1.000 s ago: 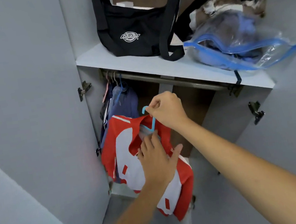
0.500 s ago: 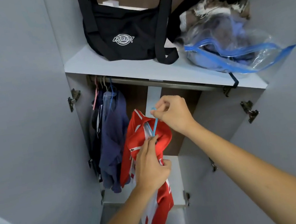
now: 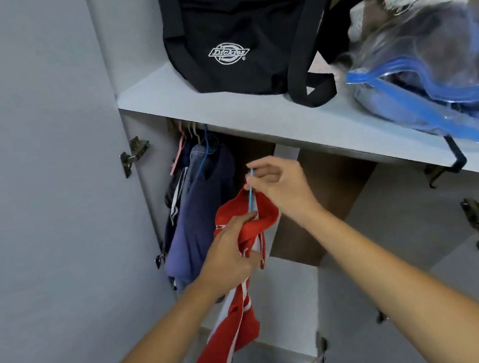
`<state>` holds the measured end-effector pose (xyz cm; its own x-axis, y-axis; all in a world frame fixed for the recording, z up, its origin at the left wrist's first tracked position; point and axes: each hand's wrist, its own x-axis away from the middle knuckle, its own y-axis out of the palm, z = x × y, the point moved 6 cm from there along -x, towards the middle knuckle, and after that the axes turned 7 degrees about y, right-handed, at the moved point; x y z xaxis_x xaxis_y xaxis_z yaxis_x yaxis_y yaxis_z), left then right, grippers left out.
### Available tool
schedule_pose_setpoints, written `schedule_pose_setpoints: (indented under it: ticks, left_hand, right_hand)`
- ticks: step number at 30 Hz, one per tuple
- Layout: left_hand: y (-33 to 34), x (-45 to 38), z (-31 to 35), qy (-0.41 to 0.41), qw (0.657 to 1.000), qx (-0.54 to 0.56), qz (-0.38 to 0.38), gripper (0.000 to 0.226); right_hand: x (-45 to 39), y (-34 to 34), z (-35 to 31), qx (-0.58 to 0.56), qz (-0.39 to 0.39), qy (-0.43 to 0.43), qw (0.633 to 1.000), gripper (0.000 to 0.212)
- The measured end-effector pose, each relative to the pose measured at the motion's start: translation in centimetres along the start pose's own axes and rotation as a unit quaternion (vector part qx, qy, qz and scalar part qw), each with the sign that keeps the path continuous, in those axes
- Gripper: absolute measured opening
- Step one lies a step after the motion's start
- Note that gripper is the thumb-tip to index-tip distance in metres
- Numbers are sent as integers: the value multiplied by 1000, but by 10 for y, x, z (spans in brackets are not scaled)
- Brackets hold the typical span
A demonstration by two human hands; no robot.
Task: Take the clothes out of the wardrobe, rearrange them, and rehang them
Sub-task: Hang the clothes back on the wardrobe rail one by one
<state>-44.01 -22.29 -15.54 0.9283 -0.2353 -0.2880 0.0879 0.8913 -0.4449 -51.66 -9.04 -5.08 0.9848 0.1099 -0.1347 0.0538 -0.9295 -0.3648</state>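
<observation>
Red garment held up inside the open wardrobe

Hands meet just below the shelf, in front of the hanging space. The right hand pinches the thin blue hanger near its top, fingers curled round the neck, which runs down into the collar of the red garment. The left hand grips the bunched red-and-white cloth just under that collar, fingers closed round it; the rest of the garment hangs down past the left forearm. To the left, dark blue clothes hang close together at the wardrobe's left side, near the door hinge; the rail itself is hidden by the shelf edge. On the shelf stands a black bag with a white logo, its strap looping forward. Beside it lies a clear storage bag with a blue seal, stuffed with fabric and overhanging the shelf's front edge.
</observation>
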Motion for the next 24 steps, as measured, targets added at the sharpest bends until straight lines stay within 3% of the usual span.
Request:
schedule_pose_setpoints:
  ticks: [8,13,24]
  left_hand:
    - [-26,-45,-43,-26,999,-46,-4,77]
    - [-32,-60,-75,-16,998,-51,-21,86]
    - [-55,-85,-112,28,979,-141,143,74]
  right_hand:
    - [-63,29,18,-46,7,13,999,22]
    - [-91,52,31,-58,64,43,995,19]
    - [-139,72,44,-30,114,58,991,28]
